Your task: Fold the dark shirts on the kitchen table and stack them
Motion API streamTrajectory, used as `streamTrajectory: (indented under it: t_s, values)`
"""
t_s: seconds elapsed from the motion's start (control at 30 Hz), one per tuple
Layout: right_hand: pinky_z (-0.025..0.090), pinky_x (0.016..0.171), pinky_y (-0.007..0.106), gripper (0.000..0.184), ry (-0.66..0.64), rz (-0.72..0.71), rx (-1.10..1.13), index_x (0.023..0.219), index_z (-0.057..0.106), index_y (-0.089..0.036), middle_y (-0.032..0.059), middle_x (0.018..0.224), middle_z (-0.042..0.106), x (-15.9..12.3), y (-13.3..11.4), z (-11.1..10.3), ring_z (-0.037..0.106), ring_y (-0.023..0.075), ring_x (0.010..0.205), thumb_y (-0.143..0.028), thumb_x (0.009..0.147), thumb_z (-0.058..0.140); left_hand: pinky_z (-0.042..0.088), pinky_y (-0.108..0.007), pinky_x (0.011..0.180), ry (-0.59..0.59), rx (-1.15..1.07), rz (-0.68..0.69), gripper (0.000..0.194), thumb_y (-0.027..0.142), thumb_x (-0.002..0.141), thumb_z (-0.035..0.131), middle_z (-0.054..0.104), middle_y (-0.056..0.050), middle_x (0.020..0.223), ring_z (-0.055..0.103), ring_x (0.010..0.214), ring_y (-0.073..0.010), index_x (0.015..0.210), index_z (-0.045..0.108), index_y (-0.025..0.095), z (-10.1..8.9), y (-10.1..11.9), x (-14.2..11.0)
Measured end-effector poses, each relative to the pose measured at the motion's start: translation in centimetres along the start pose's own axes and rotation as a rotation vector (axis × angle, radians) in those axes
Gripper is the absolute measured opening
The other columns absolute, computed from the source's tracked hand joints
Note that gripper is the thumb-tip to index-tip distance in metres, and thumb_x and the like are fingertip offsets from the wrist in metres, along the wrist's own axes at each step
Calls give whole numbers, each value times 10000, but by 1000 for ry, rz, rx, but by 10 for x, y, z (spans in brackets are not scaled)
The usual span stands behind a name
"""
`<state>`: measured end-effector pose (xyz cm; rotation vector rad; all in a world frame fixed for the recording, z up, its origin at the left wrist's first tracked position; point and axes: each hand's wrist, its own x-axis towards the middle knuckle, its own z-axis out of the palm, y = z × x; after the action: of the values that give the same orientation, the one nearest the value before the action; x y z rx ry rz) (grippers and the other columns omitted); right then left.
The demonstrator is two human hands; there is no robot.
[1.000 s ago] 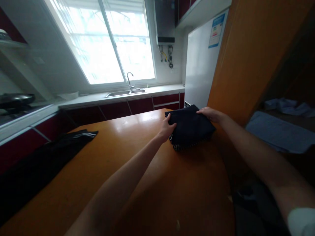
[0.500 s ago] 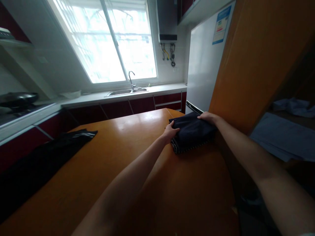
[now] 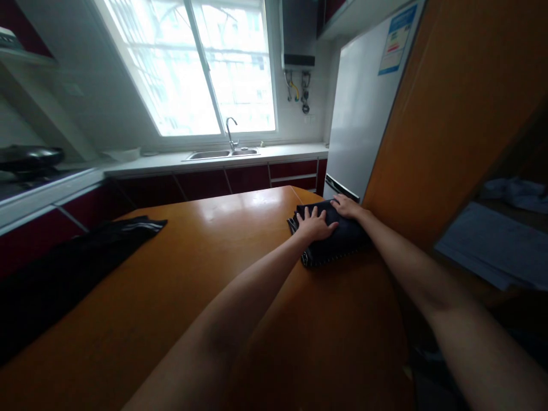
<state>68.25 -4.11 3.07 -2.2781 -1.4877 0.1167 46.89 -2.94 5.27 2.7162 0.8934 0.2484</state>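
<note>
A folded stack of dark navy cloth [image 3: 342,231], with a black and white patterned layer along its lower edge, lies at the far right of the wooden table [image 3: 222,245]. My left hand [image 3: 315,224] rests on its left part, fingers spread and lying flat. On the far side of the same stack lies my right hand [image 3: 346,206], its fingers stretched out over the top. Neither hand grips the cloth. A black garment with white stripes [image 3: 85,251] is laid out along the table's left side.
Beyond the table runs a counter with a sink and faucet [image 3: 232,137]. A white refrigerator [image 3: 363,103] and a wooden panel [image 3: 449,85] stand close on the right. Light blue cloth [image 3: 492,245] lies on a shelf at the right, and a wok [image 3: 32,155] sits far left.
My left hand has moved from the stack's left edge onto its top, fingers now spread. My right hand has shifted left and flattened on the cloth.
</note>
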Motion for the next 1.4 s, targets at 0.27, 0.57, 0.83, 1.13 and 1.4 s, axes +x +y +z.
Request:
streamTrajectory:
  t_s: [0.27,0.57,0.83,1.13,1.4]
  values:
    - [188,1215,425,649,-38,60,-3,1532,394,-132,166,1633,280,-3,9,16,248,279,1509,-524,1024,301,-25,-743,1118,-3,33,-28,859,769,888,307,142,-126,1672,-9,1521,-442,1580,313,260,18,-5,-12]
    - [261,1195,397,624,105,18,86,1500,446,-140,155,1562,425,-15,-7,-12,336,266,1473,-517,1013,343,67,-723,1129,34,-87,-154,883,796,861,345,155,-131,1670,31,1501,-497,1562,345,260,-10,-16,-8]
    - [367,1113,383,535,617,-18,345,1357,565,-95,190,1385,590,-79,-77,-79,523,271,1292,-324,1025,214,210,-591,1169,278,153,-320,756,507,981,350,247,-312,1592,151,1509,-429,1516,335,-28,-70,-107,-70]
    - [290,1190,389,522,78,-553,390,1436,509,-101,159,1517,479,-222,-254,54,405,252,1421,-322,980,386,244,-563,1176,139,194,-301,639,410,974,335,344,-233,1575,277,1493,-344,1501,405,54,-40,-203,-230]
    - [238,1185,573,578,-186,-548,236,1483,433,-78,230,1605,300,-268,-329,137,246,351,1500,-343,970,413,202,-543,1202,87,99,-170,580,351,1000,279,327,-135,1603,242,1511,-289,1533,406,161,-18,-207,-346]
